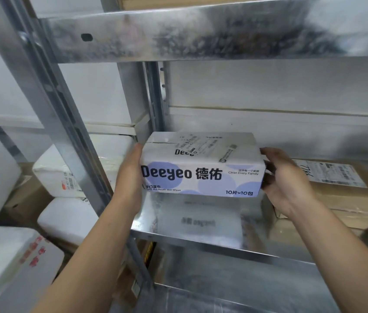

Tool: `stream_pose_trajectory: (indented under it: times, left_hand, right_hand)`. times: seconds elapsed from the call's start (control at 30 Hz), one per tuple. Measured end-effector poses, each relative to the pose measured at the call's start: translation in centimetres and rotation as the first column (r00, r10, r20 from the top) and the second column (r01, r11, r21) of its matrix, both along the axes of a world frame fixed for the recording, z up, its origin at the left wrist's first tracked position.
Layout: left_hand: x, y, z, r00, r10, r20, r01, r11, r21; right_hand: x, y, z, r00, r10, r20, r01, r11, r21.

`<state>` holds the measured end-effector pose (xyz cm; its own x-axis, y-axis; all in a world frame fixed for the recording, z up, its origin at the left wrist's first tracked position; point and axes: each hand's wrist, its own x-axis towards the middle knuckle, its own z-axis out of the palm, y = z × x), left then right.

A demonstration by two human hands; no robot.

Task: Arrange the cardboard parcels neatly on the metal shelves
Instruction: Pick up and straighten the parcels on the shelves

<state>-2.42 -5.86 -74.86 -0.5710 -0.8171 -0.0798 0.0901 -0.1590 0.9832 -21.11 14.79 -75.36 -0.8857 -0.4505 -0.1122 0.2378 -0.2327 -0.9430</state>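
Observation:
A white and lilac parcel printed "Deeyeo" sits at the left end of the middle metal shelf, long side facing me. My left hand presses flat against its left end, fingers straight. My right hand cups the right end, with fingers curled round the corner. A brown cardboard parcel with a shipping label lies on the same shelf just right of my right hand.
A metal upright stands left of the parcel and the upper shelf's edge hangs overhead. White wrapped packages and cartons are stacked to the left outside the rack. A lower shelf shows below.

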Motion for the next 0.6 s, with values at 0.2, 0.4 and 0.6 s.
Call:
stream_pose_trajectory:
  times: [0.2,0.4,0.6]
  left_hand:
    - [0.5,0.2,-1.9,0.998,0.067,-0.022,-0.066,0.997,0.026]
    - [0.3,-0.3,-3.8,0.988,0.084,0.131,-0.096,0.992,0.084]
    - [-0.5,-0.5,-3.5,0.969,0.053,0.24,-0.062,0.998,0.028]
  right_hand:
    - [1.1,-0.2,-1.9,0.999,-0.034,0.021,0.034,0.999,0.01]
    - [2.3,-0.6,-3.9,0.998,-0.011,0.061,0.004,0.993,0.121]
    - [1.2,-0.9,-4.6,0.998,-0.045,0.041,0.038,0.984,0.172]
